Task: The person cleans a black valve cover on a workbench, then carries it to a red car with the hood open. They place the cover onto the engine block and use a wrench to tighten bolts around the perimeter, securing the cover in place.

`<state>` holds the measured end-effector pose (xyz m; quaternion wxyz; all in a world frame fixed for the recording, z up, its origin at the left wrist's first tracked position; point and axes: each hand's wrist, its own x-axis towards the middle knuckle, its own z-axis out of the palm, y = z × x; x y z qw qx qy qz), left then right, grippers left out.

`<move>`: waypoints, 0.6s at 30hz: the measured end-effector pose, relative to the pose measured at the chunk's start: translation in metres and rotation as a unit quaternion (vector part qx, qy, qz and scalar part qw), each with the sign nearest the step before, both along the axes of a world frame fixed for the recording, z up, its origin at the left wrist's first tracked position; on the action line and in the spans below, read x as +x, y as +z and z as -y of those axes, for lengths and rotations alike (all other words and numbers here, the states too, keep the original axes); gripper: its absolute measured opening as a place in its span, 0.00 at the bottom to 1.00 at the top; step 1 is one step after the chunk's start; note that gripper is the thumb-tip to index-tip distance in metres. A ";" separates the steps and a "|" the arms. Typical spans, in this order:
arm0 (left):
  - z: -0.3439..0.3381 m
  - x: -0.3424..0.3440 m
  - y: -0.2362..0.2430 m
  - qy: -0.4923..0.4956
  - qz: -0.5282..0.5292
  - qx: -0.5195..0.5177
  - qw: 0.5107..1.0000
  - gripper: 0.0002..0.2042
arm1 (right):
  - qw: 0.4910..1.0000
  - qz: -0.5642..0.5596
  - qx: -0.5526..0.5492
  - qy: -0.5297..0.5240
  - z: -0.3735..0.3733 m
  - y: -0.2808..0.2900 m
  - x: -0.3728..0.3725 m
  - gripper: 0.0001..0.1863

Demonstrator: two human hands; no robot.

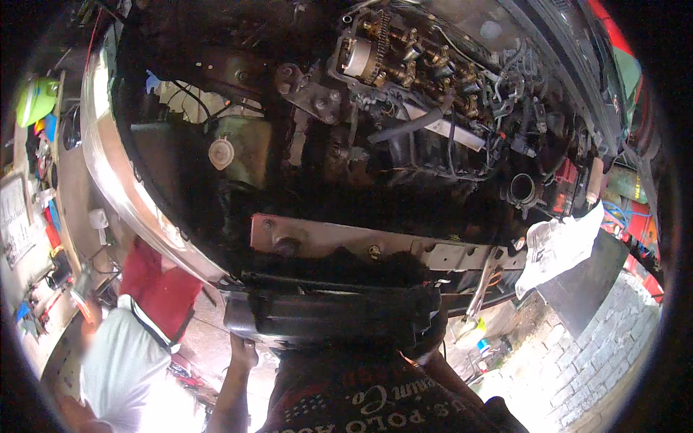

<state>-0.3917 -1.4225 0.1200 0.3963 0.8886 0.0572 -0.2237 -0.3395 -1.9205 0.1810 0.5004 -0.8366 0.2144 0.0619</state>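
My left hand (244,349) grips the lower left end of a long black plastic part (321,317), held across my body at the car's front edge. At the part's other end my right hand (433,343) holds it, its fingers mostly hidden and in shadow. Just beyond is a pale metal crossmember (325,238) inside the open engine bay. Farther in, an engine (411,65) shows its exposed camshafts and chain, with hoses and a round open intake (521,189) at the right.
A co-worker in a grey shirt (130,361) and red shorts stands at lower left. A white cloth or paper (559,245) drapes over the car's front right. Tools and containers (40,216) line the left side. Grey pavers (592,346) lie at lower right.
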 end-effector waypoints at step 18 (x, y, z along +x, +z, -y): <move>0.076 0.083 0.033 0.205 -0.023 -0.163 0.965 0.42 | 0.993 -0.004 -0.116 0.024 -0.012 0.034 0.025 0.45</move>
